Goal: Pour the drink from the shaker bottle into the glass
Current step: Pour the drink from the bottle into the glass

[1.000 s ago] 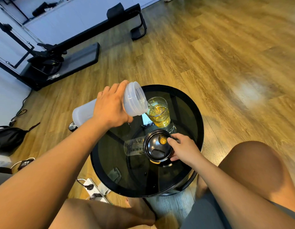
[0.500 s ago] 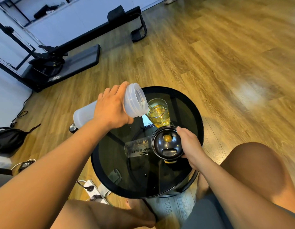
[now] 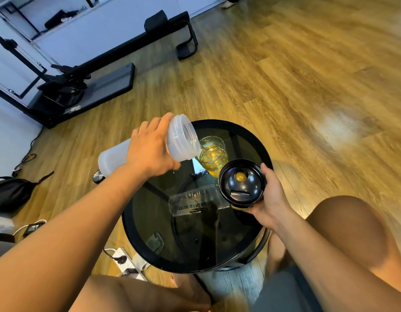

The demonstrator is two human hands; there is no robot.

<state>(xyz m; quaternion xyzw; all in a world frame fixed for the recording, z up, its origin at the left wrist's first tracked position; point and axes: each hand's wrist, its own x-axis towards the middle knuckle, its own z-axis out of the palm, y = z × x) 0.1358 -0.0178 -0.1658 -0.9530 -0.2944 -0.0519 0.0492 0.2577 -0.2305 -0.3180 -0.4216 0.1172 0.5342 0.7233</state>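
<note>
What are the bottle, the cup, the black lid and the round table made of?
Shaker bottle: probably plastic, cloudy and matte; you see through it only dimly.
Glass: clear glass, most likely, shiny, with the yellow drink showing plainly.
Table top: seems dark tinted glass, glossy; it mirrors things and its frame shows through.
Lid: black, smooth, likely plastic.

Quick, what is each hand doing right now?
Left hand: holding the shaker bottle, tipped over the glass.
Right hand: holding the black lid.
</note>
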